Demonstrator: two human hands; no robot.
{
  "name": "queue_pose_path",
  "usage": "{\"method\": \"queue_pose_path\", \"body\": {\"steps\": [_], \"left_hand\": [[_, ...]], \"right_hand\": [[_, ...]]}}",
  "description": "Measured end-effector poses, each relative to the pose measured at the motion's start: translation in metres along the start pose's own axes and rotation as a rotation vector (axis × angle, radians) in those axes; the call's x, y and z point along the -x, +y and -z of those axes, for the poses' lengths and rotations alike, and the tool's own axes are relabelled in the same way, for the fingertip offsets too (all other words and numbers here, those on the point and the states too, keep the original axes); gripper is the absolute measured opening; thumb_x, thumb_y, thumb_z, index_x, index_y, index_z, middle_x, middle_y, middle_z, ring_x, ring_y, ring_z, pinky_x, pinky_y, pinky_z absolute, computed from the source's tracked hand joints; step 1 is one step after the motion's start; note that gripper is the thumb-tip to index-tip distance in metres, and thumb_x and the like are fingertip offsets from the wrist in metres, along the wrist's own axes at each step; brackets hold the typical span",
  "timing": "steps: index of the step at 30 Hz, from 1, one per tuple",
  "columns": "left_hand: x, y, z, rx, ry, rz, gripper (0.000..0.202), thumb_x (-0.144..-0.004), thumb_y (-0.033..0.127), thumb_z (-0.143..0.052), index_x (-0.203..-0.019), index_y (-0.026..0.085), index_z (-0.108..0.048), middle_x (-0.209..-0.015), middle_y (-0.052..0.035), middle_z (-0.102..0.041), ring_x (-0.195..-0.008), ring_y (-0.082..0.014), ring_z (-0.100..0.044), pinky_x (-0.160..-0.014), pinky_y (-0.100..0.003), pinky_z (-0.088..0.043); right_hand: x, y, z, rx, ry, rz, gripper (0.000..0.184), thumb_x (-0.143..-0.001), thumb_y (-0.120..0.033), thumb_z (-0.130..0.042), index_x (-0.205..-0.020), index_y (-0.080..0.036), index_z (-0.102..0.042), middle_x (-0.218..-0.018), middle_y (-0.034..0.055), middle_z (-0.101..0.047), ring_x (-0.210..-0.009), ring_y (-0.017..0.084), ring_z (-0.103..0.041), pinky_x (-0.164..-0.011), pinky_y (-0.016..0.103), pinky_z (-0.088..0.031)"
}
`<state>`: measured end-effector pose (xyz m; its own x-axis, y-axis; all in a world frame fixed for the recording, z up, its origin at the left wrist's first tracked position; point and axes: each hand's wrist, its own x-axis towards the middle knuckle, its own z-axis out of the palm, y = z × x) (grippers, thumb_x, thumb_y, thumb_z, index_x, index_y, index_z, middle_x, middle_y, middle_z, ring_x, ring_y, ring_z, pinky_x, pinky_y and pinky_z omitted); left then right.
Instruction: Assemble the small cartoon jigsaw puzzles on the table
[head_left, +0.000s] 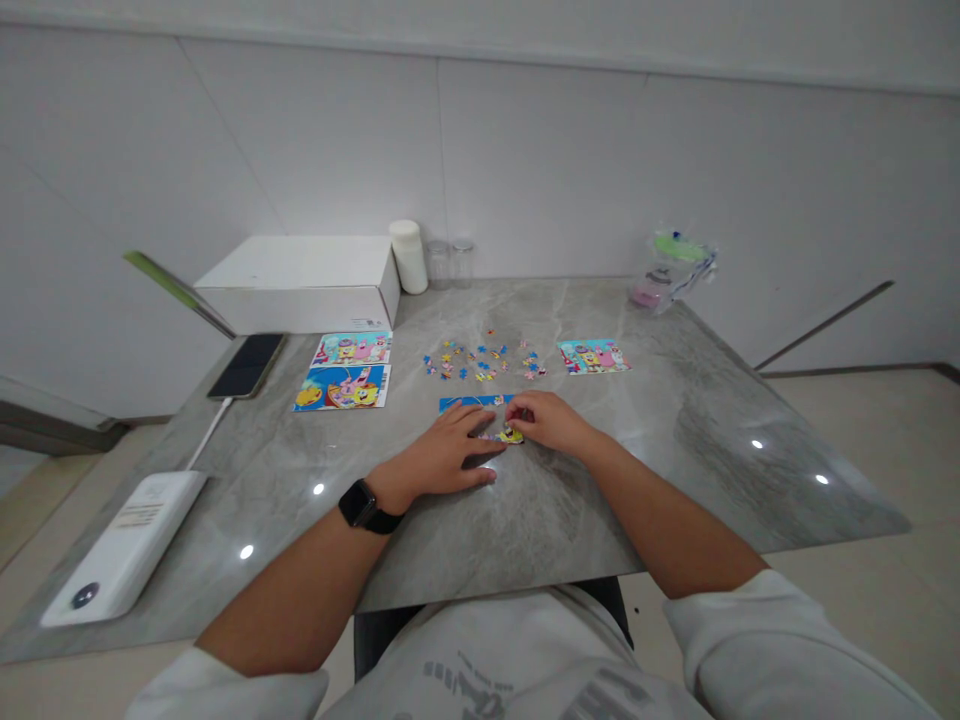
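Note:
A partly assembled jigsaw puzzle (512, 437) with blue and yellow cartoon print lies flat near the table's front edge, largely covered by my hands. My left hand (448, 448) rests over its left side, fingers spread and palm down. At the right side, my right hand (553, 421) has thumb and fingers pinched together on a puzzle piece, mostly hidden by the fingertips. Just beyond lie several loose puzzle pieces (483, 376), scattered. A cartoon picture card (595, 356) is to their right. Two more cards, an upper one (352, 348) and a lower one (342, 388), lie to the left.
A white box (300, 280), a white bottle (409, 258) and two clear jars (451, 265) stand along the back. At the back right sits a plastic bag (671, 270). On the left, a phone (247, 365) is cabled to a white power bank (126, 548).

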<state>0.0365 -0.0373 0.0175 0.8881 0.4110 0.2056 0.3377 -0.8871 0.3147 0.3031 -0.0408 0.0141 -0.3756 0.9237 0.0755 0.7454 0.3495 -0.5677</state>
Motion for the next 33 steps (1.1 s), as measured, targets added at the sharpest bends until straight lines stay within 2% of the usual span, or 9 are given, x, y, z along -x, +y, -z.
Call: {"method": "queue_pose_path", "body": {"steps": [7,15,21,26,30,33], "left_hand": [[0.002,-0.003,-0.004,0.012,0.010,0.001,0.050,-0.098,0.057,-0.067,-0.143,0.036,-0.070,-0.162,-0.0114,-0.049,-0.151,-0.0378,-0.041,-0.127,-0.062,-0.033],[0.000,0.001,0.000,0.002,0.005,0.018,0.049,-0.097,0.058,-0.068,-0.142,0.037,-0.071,-0.160,-0.0101,-0.051,-0.149,-0.0381,-0.043,-0.125,-0.063,-0.034],[0.001,0.000,-0.002,0.013,-0.008,0.020,0.050,-0.097,0.056,-0.068,-0.144,0.038,-0.069,-0.162,-0.0095,-0.050,-0.149,-0.0371,-0.042,-0.127,-0.063,-0.031],[0.000,0.000,0.003,0.074,0.050,-0.008,0.043,-0.102,0.049,-0.064,-0.142,0.036,-0.069,-0.160,-0.0087,-0.053,-0.146,-0.0324,-0.047,-0.125,-0.057,-0.034],[0.008,-0.018,0.017,0.073,0.167,0.130,0.038,-0.102,0.042,-0.064,-0.138,0.029,-0.070,-0.148,-0.0113,-0.063,-0.137,-0.0286,-0.057,-0.121,-0.051,-0.042],[0.020,-0.041,0.026,0.037,0.199,0.237,0.049,-0.091,0.052,-0.078,-0.132,0.026,-0.069,-0.143,-0.0125,-0.065,-0.136,-0.0325,-0.058,-0.118,-0.052,-0.045]], "right_hand": [[-0.001,0.006,-0.004,0.046,0.017,0.017,0.008,-0.087,-0.013,-0.076,-0.091,-0.020,-0.077,-0.085,0.0007,-0.068,-0.077,0.014,-0.059,-0.076,0.026,-0.042],[-0.001,0.008,-0.009,0.087,-0.009,0.015,0.007,-0.087,-0.014,-0.075,-0.090,-0.020,-0.076,-0.085,0.0010,-0.066,-0.080,0.015,-0.060,-0.076,0.026,-0.041],[0.001,0.007,0.007,0.092,0.072,0.021,0.007,-0.089,-0.016,-0.074,-0.094,-0.020,-0.076,-0.088,0.0022,-0.069,-0.082,0.016,-0.061,-0.080,0.029,-0.044],[0.006,0.011,0.019,0.133,0.088,0.049,0.017,-0.089,-0.020,-0.075,-0.106,-0.020,-0.075,-0.106,0.0061,-0.071,-0.092,0.019,-0.064,-0.089,0.032,-0.049],[0.011,0.011,0.022,0.163,0.013,0.082,0.025,-0.089,-0.024,-0.078,-0.113,-0.023,-0.075,-0.118,0.0084,-0.072,-0.115,0.024,-0.065,-0.102,0.036,-0.050],[0.013,0.010,0.023,0.182,-0.049,0.105,0.032,-0.086,-0.028,-0.082,-0.118,-0.025,-0.075,-0.127,0.0087,-0.071,-0.122,0.027,-0.065,-0.106,0.039,-0.050]]}}
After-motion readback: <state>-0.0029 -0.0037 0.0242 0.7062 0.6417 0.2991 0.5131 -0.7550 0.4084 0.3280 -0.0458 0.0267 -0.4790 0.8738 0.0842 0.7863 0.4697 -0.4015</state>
